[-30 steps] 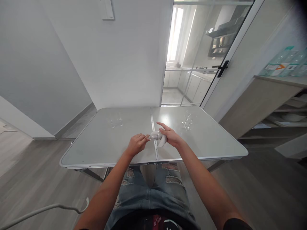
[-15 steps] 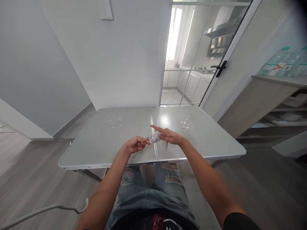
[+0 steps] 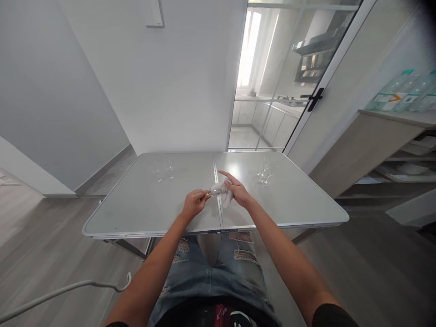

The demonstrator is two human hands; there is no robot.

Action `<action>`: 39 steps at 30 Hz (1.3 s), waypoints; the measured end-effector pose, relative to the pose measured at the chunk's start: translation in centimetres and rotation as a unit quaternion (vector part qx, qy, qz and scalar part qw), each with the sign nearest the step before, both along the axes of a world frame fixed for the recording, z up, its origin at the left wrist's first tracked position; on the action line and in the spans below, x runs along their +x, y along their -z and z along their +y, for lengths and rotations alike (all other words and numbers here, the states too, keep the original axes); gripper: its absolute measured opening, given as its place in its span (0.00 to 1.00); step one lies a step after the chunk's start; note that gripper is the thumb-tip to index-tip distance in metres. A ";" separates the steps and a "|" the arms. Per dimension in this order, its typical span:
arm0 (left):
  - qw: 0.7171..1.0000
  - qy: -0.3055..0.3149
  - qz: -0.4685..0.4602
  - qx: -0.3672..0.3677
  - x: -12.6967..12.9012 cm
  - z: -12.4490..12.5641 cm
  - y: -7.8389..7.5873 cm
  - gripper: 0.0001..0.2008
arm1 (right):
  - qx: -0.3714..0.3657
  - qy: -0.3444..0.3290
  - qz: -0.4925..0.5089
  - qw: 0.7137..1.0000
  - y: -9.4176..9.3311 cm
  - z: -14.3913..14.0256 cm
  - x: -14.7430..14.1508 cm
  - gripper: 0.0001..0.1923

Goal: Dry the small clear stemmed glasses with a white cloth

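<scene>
At the far left, a pale cable (image 3: 61,293) trails across the grey wood-look floor (image 3: 41,254). Above it stands a grey metal folding table (image 3: 143,213) with a seam down its middle. On the table's left half, toward the far edge, stands a small cluster of clear glass pieces (image 3: 162,171), too small to make out singly.

Near the table's front edge, left of the seam, the left hand (image 3: 194,203) is curled, its fingertips pinched on the thin end of a small clear glass (image 3: 215,189) that lies on its side above the seam. Just right of that, the right hand (image 3: 237,190) has its forefinger stretched out over the glass while the other fingers press a crumpled white cloth (image 3: 227,198) against it. Glass and cloth are held just above the table; whether they touch it cannot be told.

Further right, on the table's right half, another clear glass piece (image 3: 265,173) stands apart from the hands. Beyond it is a glass door with a black handle (image 3: 315,97), and at the far right a wooden shelf unit (image 3: 391,136) carries plastic bottles (image 3: 402,93).
</scene>
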State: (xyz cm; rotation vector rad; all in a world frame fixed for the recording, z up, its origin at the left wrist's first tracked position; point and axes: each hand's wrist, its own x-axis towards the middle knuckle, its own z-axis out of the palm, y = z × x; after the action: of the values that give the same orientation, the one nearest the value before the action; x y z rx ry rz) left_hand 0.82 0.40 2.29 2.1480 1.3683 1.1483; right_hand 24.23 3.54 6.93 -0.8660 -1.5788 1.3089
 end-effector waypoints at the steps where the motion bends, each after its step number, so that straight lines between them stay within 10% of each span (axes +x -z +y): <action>1: 1.000 -0.010 0.021 0.010 0.0 0.2 0.5 0.14 | -0.027 0.016 0.015 0.999 0.7 0.3 -0.4 0.33; 6: 0.998 -0.028 0.055 0.001 -0.3 0.8 2.3 0.12 | -0.109 0.039 0.064 0.991 3.9 1.6 -1.9 0.35; 25: 0.949 0.071 -0.167 -0.258 -2.0 1.8 1.8 0.23 | 0.120 -0.062 -0.010 0.991 5.5 1.6 -0.8 0.33; 39: 0.999 -0.020 0.031 0.029 -1.1 1.1 2.9 0.12 | 0.084 0.001 -0.010 0.996 5.2 1.7 -1.6 0.33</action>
State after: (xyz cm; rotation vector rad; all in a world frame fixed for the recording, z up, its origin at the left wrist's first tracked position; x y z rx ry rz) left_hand -0.24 1.46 -0.57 2.2230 1.4260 1.1595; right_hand 22.68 5.25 1.69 -0.7778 -1.6756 1.1500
